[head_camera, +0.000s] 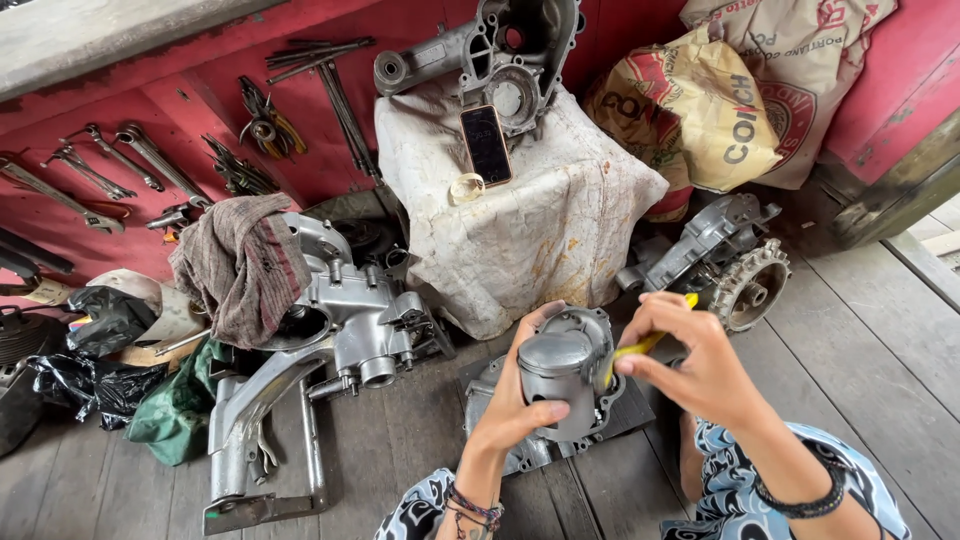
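Item: piston (556, 372) | we are gripping it in left hand (515, 400) | right hand (700, 365) pinching yellow tool (645, 345) | working gently at crown edge, piston steadied.

Grey plank floor (860, 340) carries: engine crankcase (340, 310) under striped rag (240, 262), finned engine casing (725, 262), black plastic bag (95, 385), cloth-draped block (530, 215).

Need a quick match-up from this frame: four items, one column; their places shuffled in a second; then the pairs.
1. piston
2. phone
3. striped rag
4. wrenches

A. against the red wall
B. draped over the engine casing
C. in the left hand
D. on the cloth-covered stand

Pairs: 1-C, 2-D, 3-B, 4-A
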